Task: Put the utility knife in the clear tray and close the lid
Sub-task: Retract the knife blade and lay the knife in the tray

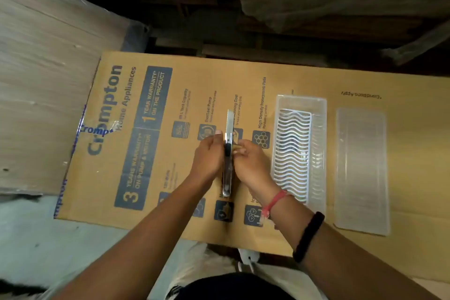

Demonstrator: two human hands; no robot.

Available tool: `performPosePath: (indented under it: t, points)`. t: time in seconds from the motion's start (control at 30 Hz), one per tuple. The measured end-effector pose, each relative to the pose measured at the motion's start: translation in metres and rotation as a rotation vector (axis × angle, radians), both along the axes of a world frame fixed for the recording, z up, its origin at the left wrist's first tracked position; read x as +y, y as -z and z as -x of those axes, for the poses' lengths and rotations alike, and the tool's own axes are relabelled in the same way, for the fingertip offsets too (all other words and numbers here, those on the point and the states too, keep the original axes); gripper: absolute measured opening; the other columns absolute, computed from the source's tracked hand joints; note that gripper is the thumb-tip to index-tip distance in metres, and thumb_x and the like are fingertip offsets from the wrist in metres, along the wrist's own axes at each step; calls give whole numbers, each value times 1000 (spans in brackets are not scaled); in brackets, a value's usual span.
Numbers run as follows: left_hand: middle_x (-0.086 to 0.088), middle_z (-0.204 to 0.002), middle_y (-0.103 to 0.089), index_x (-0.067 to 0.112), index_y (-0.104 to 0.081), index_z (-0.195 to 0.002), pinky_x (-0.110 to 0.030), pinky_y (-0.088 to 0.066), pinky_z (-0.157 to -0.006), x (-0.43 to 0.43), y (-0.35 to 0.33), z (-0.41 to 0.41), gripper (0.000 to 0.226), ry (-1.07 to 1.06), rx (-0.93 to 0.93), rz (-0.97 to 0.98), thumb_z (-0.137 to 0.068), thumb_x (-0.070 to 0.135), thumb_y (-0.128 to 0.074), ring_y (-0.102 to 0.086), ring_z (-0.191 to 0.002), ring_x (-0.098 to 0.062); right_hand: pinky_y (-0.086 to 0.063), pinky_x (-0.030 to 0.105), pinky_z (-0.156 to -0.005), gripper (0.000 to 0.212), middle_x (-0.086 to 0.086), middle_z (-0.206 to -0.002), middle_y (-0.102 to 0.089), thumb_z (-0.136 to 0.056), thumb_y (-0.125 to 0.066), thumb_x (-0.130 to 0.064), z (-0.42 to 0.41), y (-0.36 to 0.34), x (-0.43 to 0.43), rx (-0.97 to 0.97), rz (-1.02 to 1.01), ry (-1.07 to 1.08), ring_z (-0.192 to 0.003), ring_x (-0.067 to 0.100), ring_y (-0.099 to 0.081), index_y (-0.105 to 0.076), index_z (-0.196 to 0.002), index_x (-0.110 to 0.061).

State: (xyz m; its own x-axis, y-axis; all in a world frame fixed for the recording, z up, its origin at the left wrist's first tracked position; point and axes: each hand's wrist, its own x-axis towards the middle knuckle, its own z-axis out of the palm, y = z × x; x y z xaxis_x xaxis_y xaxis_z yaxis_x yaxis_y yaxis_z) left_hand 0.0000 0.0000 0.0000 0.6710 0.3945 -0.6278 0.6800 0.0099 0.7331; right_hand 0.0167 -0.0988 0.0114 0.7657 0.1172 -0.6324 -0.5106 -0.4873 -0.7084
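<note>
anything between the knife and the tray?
Head view: only the right hand, holding the knife, and bare cardboard. The tray stands open; the lid lies beyond it.

A tan cardboard box (243,75) printed with dark blue lettering and icon squares lies flat. Against it, a silver utility knife (228,153) with a black slider. Right of the knife, a clear tray (319,114) holds a white insert (291,153) patterned in wavy lines; right of the tray, a frosted, translucent lid (361,170). A red thread (276,201) and a black band (308,236) circle the right wrist.
</note>
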Motion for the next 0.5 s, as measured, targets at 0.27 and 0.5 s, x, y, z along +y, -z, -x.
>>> performPosePath:
  t: [0.27, 0.5]
  points:
    - [-15, -98, -74, 22, -70, -88, -56, -54, -94, 5, 13, -3, 30, -2, 10, 37, -87, 40, -46, -70, -98, -35, -45, 25, -55, 19, 13, -85, -68, -90, -49, -2, -10, 23, 13, 15, 88, 104, -78, 26, -62, -66, -95, 3]
    - [-14, -101, -71, 10, -63, -121, -49, -58, -85, 7, 30, 0, 42, -34, 51, 92, -84, 24, -53, -67, -86, -28, -43, 20, -51, 22, 6, -71, -65, -89, -60, -9, -13, 32, 17, 78, 36, 259, -70, 19, -61, -63, -68, -13]
